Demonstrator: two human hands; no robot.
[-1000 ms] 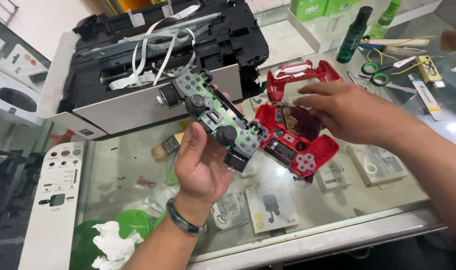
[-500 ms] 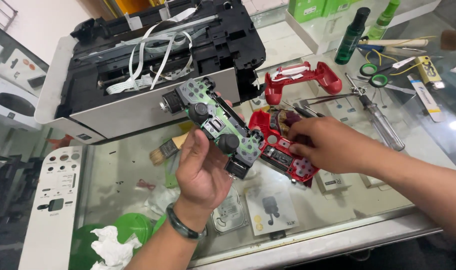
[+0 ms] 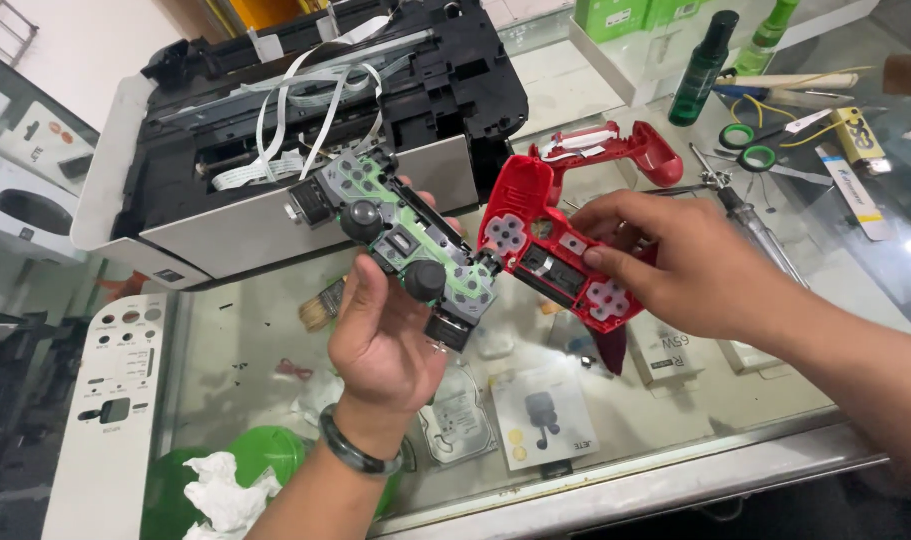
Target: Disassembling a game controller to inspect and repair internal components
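Red controller shell (image 3: 560, 262) in right hand (image 3: 690, 265); circuit board (image 3: 405, 235) in left hand (image 3: 385, 345).

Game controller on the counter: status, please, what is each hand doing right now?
Left hand grips the green circuit board with thumbsticks. Right hand holds the red shell beside it, edges touching. Opened printer sits just behind; screwdriver lies right.

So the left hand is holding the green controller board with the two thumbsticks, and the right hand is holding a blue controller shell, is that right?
Not quite. The head view shows the shell in the right hand is red, not blue. The rest stands: the left hand holds the green controller board with two thumbsticks.
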